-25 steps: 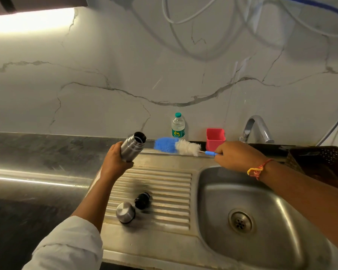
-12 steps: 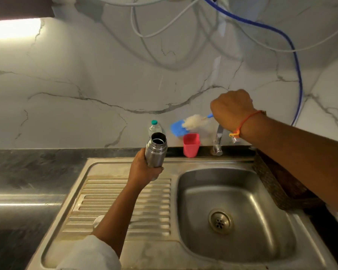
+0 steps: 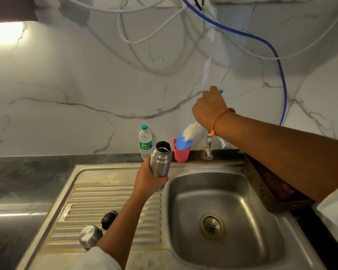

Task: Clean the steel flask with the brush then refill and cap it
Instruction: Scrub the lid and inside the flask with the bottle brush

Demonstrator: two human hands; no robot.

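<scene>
Steel flask (image 3: 161, 158) is staying in the left hand (image 3: 148, 180), uncapped, its open mouth leaning slightly toward the right hand (image 3: 209, 112), above the sink (image 3: 240, 193) edge. Half a second ago the brush (image 3: 187, 133) was hovering nearly level. Now it is standing steep, its blue tip dipping into the pink cup (image 3: 181, 153) below the right hand. The left hand is wrapping its fingers round the flask's lower body. The right hand is gripping the brush handle, whose blue end is poking out above the knuckles. A steel cap (image 3: 90, 237) and a black stopper (image 3: 108, 219) are lying beside the left forearm.
</scene>
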